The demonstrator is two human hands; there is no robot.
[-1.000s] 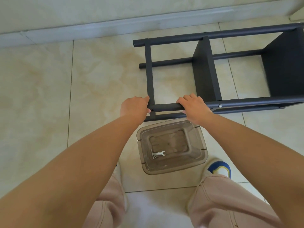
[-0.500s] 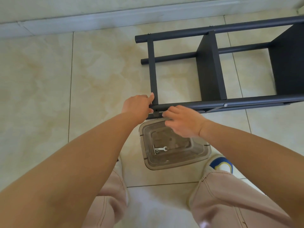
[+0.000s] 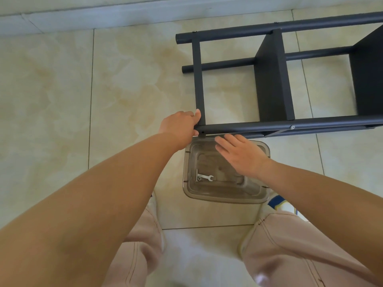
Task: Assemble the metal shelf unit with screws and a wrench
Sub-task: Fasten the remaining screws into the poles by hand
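Evidently to steady it, the left hand gripped the shelf corner on the floor, while the right hand hovered open just above the wrench in the bin.

1. The shelf frame lies on its side on the floor, in the upper right, running off the right edge.
2. The wall base runs along the far side, behind the frame.
3. The box sits on the floor just before the frame's near rail, between the person's knees and the frame.
4. The wrench lies in the box, at its left side.
5. The left hand is at the left end of the near rail, touching it.
6. The right hand is above the box, right of the left hand, just before the rail.
7. A shoe is on the floor right of the box.
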